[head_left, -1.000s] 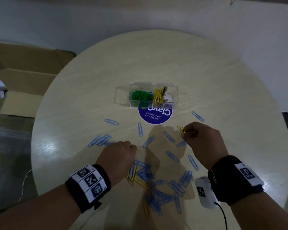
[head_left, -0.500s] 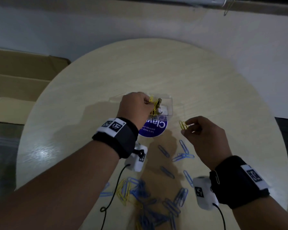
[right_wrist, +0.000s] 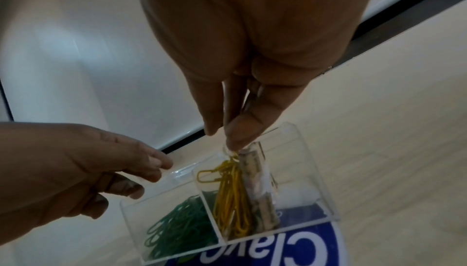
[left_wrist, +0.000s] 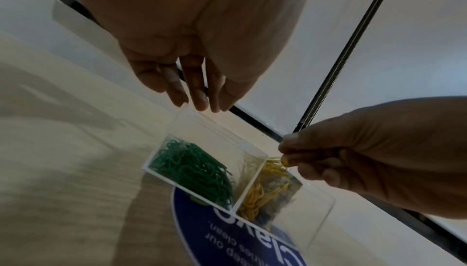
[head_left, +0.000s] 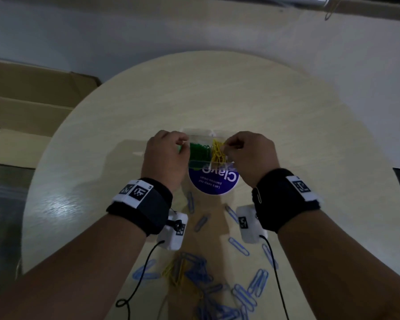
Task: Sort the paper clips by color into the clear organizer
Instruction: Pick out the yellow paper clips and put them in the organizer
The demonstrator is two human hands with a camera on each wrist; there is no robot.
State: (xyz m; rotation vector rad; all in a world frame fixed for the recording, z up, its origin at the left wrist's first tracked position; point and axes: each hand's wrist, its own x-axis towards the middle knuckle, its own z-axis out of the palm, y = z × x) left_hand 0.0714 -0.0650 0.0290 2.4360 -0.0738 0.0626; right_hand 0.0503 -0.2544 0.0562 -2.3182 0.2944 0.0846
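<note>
Both hands are over the clear organizer (head_left: 200,161), which sits past the middle of the round wooden table (head_left: 286,125), partly on a blue round sticker (head_left: 214,181). The right hand (head_left: 249,155) is over the organizer's right part, its thumb and fingers pinched on a yellow paper clip (right_wrist: 211,173) at the top of the yellow clips (left_wrist: 262,192) standing in the middle compartment. A small rolled paper (right_wrist: 257,186) stands just right of those clips. The left hand (head_left: 165,155) is at the organizer's left end, its fingers loosely bent with the fingertips (left_wrist: 199,98) at the far left corner of the rim; they hold nothing that shows. Green paper clips (head_left: 199,151) fill the compartment left of the yellow ones. Near the person, loose blue paper clips (head_left: 240,294) lie scattered and heaped on the table, with a few loose yellow paper clips (head_left: 177,271) among them. A cardboard box (head_left: 28,105) lies off the table's left side.
</note>
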